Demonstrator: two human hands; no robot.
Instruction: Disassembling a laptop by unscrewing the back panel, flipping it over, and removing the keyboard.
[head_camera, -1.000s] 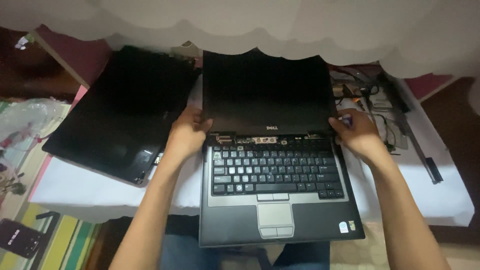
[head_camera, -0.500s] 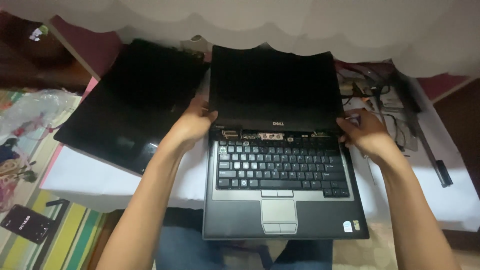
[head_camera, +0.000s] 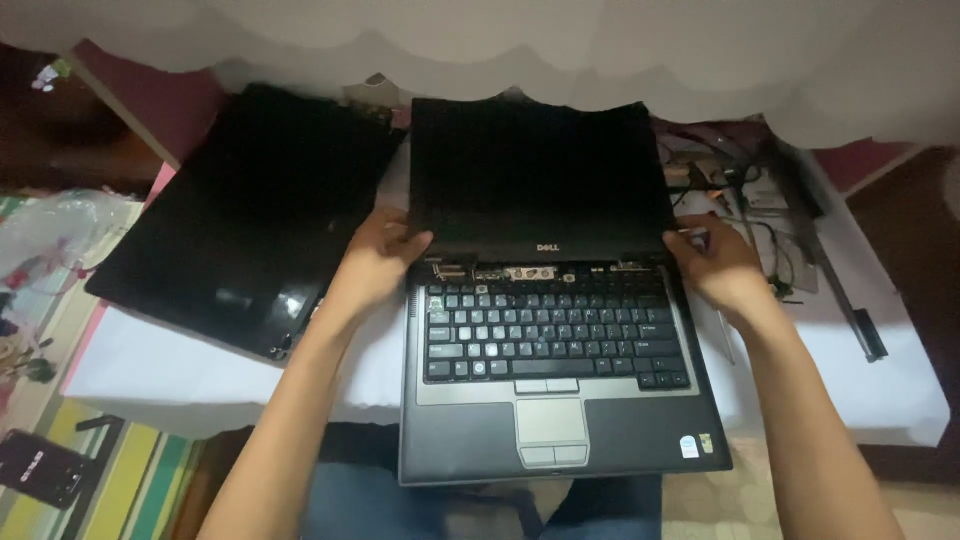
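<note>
Laptop base (head_camera: 555, 400): grey, keyboard and touchpad facing up, lying on white-covered counter (head_camera: 200, 370), front edge overhanging toward the lap. Hinge strip above keyboard uncovered, small metal parts and connectors exposed.

Screen panel (head_camera: 540, 170): black, dark, lying nearly flat behind the base, lower edge along the hinge line. Attached to or loose from the hinges: cannot tell.

Left hand (head_camera: 375, 262): at lower left corner of screen panel, fingers curled onto the corner and the left hinge area, touching both panel and base. Grip partly closed around the corner; firm hold or mere rest: cannot tell.

Right hand (head_camera: 722, 265): at lower right corner of screen panel, fingertips pressed at the right hinge area, palm beside the base's right edge. Grip partly closed on the corner; tightness not discernible.

Second black panel (head_camera: 250, 215): large, glossy, flat on counter just left of the screen panel, turned at an angle, near corner beside the left forearm.

Cables and loose parts (head_camera: 745, 190): tangled heap on counter right of the screen panel, close to right hand. Long dark strip (head_camera: 840, 280) lying diagonally beyond it.

Clear plastic bag (head_camera: 60, 235): crumpled, off counter's left edge.

Small black device (head_camera: 45, 468): low at left, on striped coloured mat (head_camera: 140, 480).
</note>
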